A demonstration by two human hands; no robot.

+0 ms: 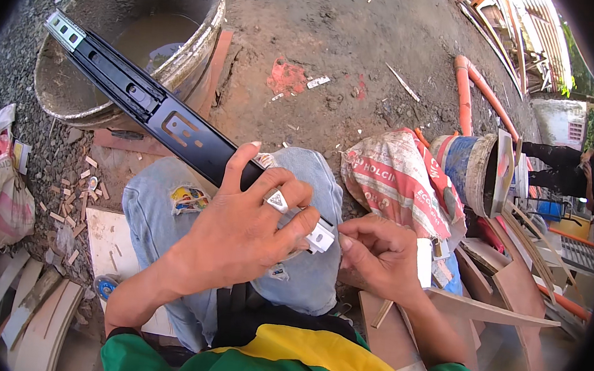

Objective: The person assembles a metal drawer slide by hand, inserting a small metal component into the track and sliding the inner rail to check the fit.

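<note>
A long black drawer slide (pixel 151 108) with silvery ends lies slantwise over my lap, from the upper left down to the middle. My left hand (pixel 249 220), a ring on one finger, is closed around it near its lower end. That metal end (pixel 320 237) sticks out past my thumb. Right beside it, my right hand (pixel 378 256) is pinched with thumb and forefinger together. What those fingertips hold, if anything, is too small or hidden to tell. Under the slide are my knees in torn blue jeans (pixel 304 179).
A big mud-stained tub (pixel 203 45) with murky water stands at the upper left. Small wood bits (pixel 69 202) lie on the ground. To the right are a red-and-white sack (pixel 402 180), a bucket (pixel 476 165), an orange pipe (pixel 463 94) and plywood strips (pixel 489 311). Another person (pixel 570 172) stands far right.
</note>
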